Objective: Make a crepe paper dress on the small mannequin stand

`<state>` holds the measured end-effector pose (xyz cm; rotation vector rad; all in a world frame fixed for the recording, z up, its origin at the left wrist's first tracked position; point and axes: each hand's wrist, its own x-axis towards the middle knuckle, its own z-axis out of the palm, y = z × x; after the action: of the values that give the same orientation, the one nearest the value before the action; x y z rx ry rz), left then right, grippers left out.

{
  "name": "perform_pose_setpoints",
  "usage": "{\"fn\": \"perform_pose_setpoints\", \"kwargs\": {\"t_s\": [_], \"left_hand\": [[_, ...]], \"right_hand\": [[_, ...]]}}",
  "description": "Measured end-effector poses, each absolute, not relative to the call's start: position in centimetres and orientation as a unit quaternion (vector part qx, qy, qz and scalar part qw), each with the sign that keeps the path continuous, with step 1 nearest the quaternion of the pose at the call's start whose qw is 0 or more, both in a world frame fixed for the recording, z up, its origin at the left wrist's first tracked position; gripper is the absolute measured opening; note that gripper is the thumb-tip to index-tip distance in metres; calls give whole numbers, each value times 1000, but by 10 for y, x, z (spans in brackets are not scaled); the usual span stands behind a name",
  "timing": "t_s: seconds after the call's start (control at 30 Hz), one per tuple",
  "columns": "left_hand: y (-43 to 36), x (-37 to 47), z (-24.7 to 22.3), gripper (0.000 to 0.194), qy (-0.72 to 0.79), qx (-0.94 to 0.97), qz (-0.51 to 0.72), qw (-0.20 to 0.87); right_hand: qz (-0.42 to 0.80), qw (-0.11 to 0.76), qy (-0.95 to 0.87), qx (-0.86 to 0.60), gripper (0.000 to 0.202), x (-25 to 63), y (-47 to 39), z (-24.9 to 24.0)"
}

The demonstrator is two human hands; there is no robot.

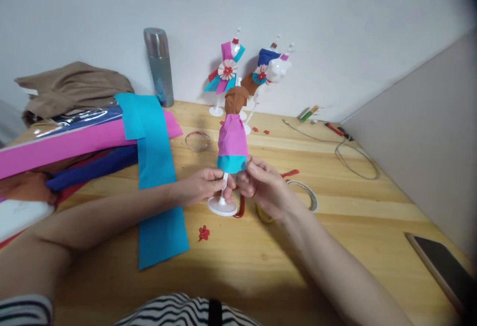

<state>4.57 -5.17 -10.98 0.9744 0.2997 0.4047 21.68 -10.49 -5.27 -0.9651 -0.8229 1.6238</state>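
A small dress form [233, 134] stands upright at the centre, dressed in brown, pink and turquoise paper or cloth, on a white stem with a round base [222, 206]. My left hand [210, 185] grips the white stem just below the turquoise hem. At the right edge of that hem, my right hand [263, 184] has its thumb and fingers closed on the turquoise skirt edge. A red flower piece [203, 233] lies on the table in front of the base. Behind the form are more decorated forms, one with a pink and turquoise wrap [227, 67], another with blue and brown [269, 57].
Turquoise strip [158, 167], pink roll [74, 142] and brown cloth [78, 87] lie left. A bottle [160, 67] stands behind. White tape roll [312, 198], yellow ring [264, 215] and red-handled tool [241, 207] are near my right hand. A phone [439, 266] and cable [357, 167] lie right.
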Motion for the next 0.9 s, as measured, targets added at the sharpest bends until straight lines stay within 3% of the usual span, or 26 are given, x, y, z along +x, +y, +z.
{"fn": "perform_pose_setpoints", "kwargs": {"t_s": [0.43,0.7,0.9], "left_hand": [[-55,43,-104,42,176,454,198,851],[-55,42,-102,41,176,434,198,861],[-57,42,-97,44,262,436,240,827]], "right_hand": [[541,559,-401,-484,29,236,-95,-73],[529,572,-397,-485,29,240,-90,-78],[517,561,-415,-496,28,242,-91,-78]]}}
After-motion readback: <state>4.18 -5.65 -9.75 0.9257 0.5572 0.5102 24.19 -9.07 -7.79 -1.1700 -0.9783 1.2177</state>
